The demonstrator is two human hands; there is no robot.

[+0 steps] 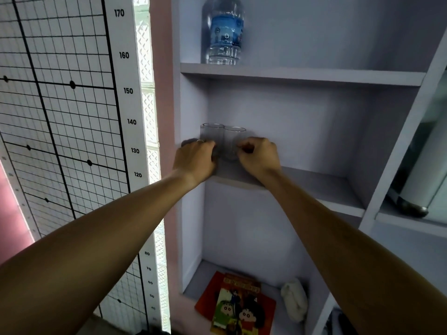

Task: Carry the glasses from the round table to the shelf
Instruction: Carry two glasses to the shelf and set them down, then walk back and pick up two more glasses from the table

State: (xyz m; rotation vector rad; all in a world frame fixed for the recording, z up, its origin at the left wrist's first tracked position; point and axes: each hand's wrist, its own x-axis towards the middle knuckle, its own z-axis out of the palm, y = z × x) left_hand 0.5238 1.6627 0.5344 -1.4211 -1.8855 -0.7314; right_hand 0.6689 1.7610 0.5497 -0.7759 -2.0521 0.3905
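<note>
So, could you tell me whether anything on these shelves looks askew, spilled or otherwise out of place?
Nothing stands out. The two glasses stand upright side by side on the middle shelf, the left hand and right hand each curled round one. The water bottle above is upright; the comic books below lie flat.

Two glasses point(222, 141): clear, smooth, glossy, thin-walled; look like glass or clear plastic, cannot tell which. They sit at the left edge of the middle shelf point(314, 182). Shelf boards: painted or laminated panel, pale lilac-grey, matt, smooth; front lip at the left shows a lighter raw-looking edge. Water bottle point(225, 32) on the shelf above: clear plastic, ribbed at the base, glossy blue film label. Comic book point(237, 308) on the bottom shelf: paper, glossy printed cover. White bundle point(295, 301) beside it: soft cloth, matt. Wall chart point(60, 117) left of the shelf unit: matt printed sheet. Left hand point(196, 160) wears a shiny metal ring point(200, 140).
</note>
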